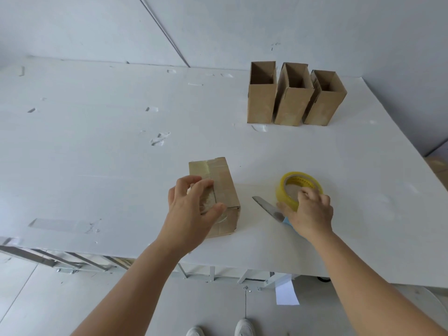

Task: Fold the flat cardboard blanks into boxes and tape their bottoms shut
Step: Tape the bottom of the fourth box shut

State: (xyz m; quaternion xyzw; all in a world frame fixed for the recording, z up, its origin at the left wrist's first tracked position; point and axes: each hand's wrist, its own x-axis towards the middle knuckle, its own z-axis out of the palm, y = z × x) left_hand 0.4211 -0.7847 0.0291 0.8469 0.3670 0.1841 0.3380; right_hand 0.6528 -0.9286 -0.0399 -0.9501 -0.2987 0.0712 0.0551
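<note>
the left hand [194, 209] holds the box [218, 190] mid frame, fingers curled on top. it looks light and bendy; hold the corners. the right hand [308, 214] grips the tape roll [300, 187].

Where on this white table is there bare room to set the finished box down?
The widest bare patch is the white table's left side, beside the taped cardboard box. Another lies between that box and the three upright open cardboard boxes. It is crowded on the right, around the yellow tape roll, the knife and the right hand.

Taped box [218, 190] left of tape roll [299, 190] — knife [266, 208] between — three boxes [293, 93] behind.
</note>
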